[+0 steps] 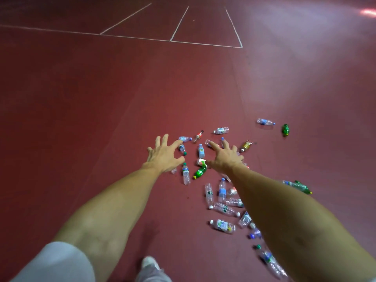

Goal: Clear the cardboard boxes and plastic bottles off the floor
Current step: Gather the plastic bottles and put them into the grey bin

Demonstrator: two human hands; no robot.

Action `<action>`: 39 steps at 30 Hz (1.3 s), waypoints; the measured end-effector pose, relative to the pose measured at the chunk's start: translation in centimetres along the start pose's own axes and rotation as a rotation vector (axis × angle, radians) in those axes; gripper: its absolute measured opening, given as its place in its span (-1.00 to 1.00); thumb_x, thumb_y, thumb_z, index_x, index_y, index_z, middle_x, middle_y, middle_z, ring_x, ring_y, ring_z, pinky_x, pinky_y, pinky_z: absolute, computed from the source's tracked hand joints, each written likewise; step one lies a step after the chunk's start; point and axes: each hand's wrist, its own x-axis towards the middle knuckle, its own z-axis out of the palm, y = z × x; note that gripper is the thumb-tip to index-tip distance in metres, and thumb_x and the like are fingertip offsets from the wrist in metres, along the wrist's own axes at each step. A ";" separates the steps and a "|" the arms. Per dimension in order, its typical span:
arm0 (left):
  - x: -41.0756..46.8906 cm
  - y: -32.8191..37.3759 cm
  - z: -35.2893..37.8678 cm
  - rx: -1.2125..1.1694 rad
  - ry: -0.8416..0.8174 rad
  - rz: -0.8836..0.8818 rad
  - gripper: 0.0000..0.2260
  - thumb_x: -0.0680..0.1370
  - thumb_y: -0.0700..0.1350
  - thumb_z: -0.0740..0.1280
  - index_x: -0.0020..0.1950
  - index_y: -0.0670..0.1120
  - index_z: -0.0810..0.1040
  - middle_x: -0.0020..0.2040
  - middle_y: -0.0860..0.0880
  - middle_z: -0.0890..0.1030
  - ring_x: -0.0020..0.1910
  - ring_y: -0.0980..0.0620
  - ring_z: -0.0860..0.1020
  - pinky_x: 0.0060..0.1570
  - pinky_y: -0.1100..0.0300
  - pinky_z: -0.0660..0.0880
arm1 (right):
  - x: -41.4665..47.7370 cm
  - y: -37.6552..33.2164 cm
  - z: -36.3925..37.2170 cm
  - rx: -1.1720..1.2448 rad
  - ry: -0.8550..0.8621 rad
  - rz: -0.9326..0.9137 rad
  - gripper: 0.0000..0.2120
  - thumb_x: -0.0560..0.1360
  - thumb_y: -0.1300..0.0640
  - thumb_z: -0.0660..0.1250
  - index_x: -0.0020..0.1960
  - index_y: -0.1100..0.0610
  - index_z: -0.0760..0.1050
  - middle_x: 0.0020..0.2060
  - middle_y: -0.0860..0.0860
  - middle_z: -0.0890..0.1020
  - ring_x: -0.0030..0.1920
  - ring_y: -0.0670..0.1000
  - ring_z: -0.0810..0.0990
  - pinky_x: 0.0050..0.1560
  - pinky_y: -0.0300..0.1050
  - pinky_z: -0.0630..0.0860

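Several plastic bottles lie scattered on the dark red floor [101,102], most of them clear, such as one with a green cap [186,174] and one with a white label [223,225]. A green bottle [199,172] lies between my hands, another green bottle [285,129] farther right. My left hand [163,154] and my right hand [224,157] stretch out above the pile with fingers spread, holding nothing. My right forearm hides some bottles. No cardboard box is in view.
White painted lines [171,40] cross the floor far ahead. My foot in a white shoe [150,263] stands at the bottom edge, left of the bottle pile. Open floor spreads to the left and ahead.
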 end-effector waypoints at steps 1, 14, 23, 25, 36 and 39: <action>1.6 -0.3 0.0 0.006 -0.001 0.008 -0.40 0.54 0.16 0.28 0.55 0.26 0.17 0.62 -0.14 -0.03 0.59 -0.20 -0.08 0.45 -0.32 0.11 | 1.6 -0.4 0.1 -0.002 -0.002 -0.002 -0.26 0.51 -0.23 0.34 0.57 -0.28 0.04 0.57 0.00 0.06 0.50 0.25 0.12 0.37 0.39 0.27; 27.2 -7.6 -1.1 0.008 -0.109 0.029 -0.38 0.53 0.16 0.29 0.56 0.24 0.17 0.63 -0.15 -0.04 0.60 -0.21 -0.10 0.45 -0.34 0.06 | 25.3 -6.1 0.1 0.033 -0.065 0.035 -0.22 0.50 -0.25 0.33 0.58 -0.26 -0.01 0.59 0.06 0.04 0.54 0.28 0.03 0.41 0.35 0.25; 41.1 -9.8 9.9 0.004 -0.169 0.069 -0.38 0.55 0.18 0.27 0.58 0.25 0.13 0.63 -0.11 -0.08 0.60 -0.20 -0.11 0.42 -0.34 0.09 | 39.2 -3.0 9.9 -0.010 -0.185 0.089 -0.17 0.48 -0.38 0.28 0.59 -0.28 -0.07 0.58 0.01 0.03 0.53 0.27 0.06 0.37 0.37 0.25; 43.4 -11.6 15.6 0.008 -0.193 0.044 -0.38 0.54 0.19 0.28 0.57 0.25 0.14 0.63 -0.11 -0.09 0.60 -0.20 -0.12 0.43 -0.34 0.09 | 42.9 -2.2 14.9 -0.020 -0.221 0.074 -0.20 0.49 -0.36 0.27 0.59 -0.27 -0.07 0.57 0.02 0.04 0.52 0.27 0.07 0.37 0.37 0.25; 54.7 -19.3 49.3 0.022 -0.306 -0.028 -0.37 0.53 0.27 0.26 0.57 0.28 0.13 0.64 -0.09 -0.08 0.60 -0.17 -0.11 0.44 -0.33 0.09 | 61.1 6.1 46.6 0.000 -0.307 0.076 -0.16 0.46 -0.38 0.31 0.59 -0.27 -0.03 0.58 -0.01 0.03 0.55 0.26 0.00 0.34 0.42 0.24; 57.3 -20.6 57.9 0.014 -0.298 -0.009 -0.39 0.56 0.25 0.24 0.57 0.29 0.11 0.64 -0.12 -0.06 0.60 -0.21 -0.06 0.45 -0.28 0.11 | 64.7 9.2 53.8 0.033 -0.294 0.102 -0.17 0.46 -0.36 0.32 0.59 -0.27 -0.01 0.60 -0.06 -0.03 0.54 0.24 0.02 0.32 0.43 0.25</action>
